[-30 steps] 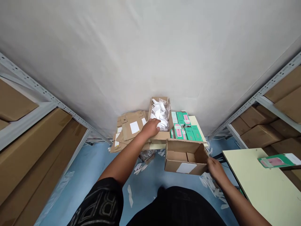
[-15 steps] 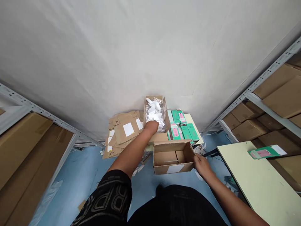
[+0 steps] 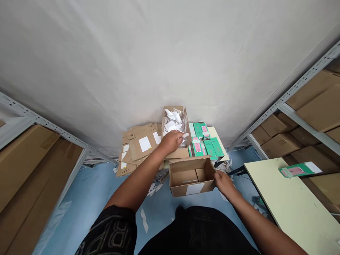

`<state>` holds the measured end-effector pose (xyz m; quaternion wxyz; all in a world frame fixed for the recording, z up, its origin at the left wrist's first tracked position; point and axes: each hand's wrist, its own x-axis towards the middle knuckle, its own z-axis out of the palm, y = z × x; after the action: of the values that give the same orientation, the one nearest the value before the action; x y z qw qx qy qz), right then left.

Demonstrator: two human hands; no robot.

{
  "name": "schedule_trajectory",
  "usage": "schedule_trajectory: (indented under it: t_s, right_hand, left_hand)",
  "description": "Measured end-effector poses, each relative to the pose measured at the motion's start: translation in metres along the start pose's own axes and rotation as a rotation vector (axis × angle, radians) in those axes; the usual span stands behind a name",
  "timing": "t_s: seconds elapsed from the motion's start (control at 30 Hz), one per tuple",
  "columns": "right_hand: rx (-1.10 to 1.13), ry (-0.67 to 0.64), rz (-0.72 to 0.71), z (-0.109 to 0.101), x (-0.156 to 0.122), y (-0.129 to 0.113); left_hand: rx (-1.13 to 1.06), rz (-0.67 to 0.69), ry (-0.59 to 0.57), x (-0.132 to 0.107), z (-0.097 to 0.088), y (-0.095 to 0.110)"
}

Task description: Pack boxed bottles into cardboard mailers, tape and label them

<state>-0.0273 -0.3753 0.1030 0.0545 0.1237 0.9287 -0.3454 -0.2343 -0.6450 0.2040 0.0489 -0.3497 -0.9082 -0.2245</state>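
My left hand (image 3: 172, 141) is closed over the near end of a cardboard box of scraps, with a piece of white paper (image 3: 185, 135) poking out at its fingertips. Crumpled white paper (image 3: 173, 120) and clear plastic wrap (image 3: 183, 117) fill that scrap box (image 3: 174, 107). My right hand (image 3: 223, 181) grips the right end of an open cardboard box (image 3: 179, 192), tilted so that its inside faces me. Nothing but bare cardboard shows within it, and a white label (image 3: 194, 188) is on its near side.
Flattened cardboard (image 3: 136, 145) lies left of the scrap box; green and pink boxes (image 3: 209, 147) stand to its right. A pale table (image 3: 294, 198) at right bears another green box (image 3: 300, 170). Shelves with cartons (image 3: 281, 143) flank both sides. Paper strips (image 3: 145, 221) litter the blue floor.
My left hand has lifted slightly, and white paper now shows at its fingertips. The open box and my right hand have shifted a little to the left.
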Motion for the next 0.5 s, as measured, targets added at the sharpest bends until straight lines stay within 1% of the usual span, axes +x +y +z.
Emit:
schedule_trajectory:
  t_s: [0.03, 0.07, 0.1, 0.17, 0.23, 0.3, 0.37, 0.43, 0.5]
  right_hand:
    - [-0.002, 0.002, 0.001, 0.000, 0.000, 0.000]
    - [-0.010, 0.005, 0.004, -0.001, 0.001, 0.000]
    - [-0.020, 0.005, 0.007, -0.001, 0.001, 0.000]
    - [-0.044, -0.001, 0.016, -0.002, 0.001, -0.001]
    - [-0.055, -0.013, 0.023, -0.003, -0.001, -0.001]
    - [-0.049, -0.021, 0.029, -0.003, -0.003, 0.000]
    - [-0.038, -0.014, 0.040, -0.003, -0.006, 0.002]
    - [-0.031, 0.005, 0.052, -0.004, -0.009, 0.005]
    - [-0.036, 0.023, 0.067, -0.005, -0.011, 0.009]
  left_hand:
    - [-0.087, 0.093, -0.004, -0.008, -0.003, 0.012]
    - [-0.159, 0.178, -0.049, -0.017, -0.005, 0.024]
    - [-0.204, 0.228, -0.107, -0.027, -0.004, 0.037]
    - [-0.260, 0.214, -0.218, -0.045, 0.005, 0.057]
    - [-0.253, 0.142, -0.332, -0.058, 0.018, 0.070]
    - [-0.225, 0.083, -0.415, -0.064, 0.031, 0.076]
    - [-0.218, 0.059, -0.456, -0.065, 0.040, 0.078]
    - [-0.239, 0.072, -0.471, -0.065, 0.043, 0.080]
    - [-0.261, 0.126, -0.486, -0.066, 0.045, 0.082]
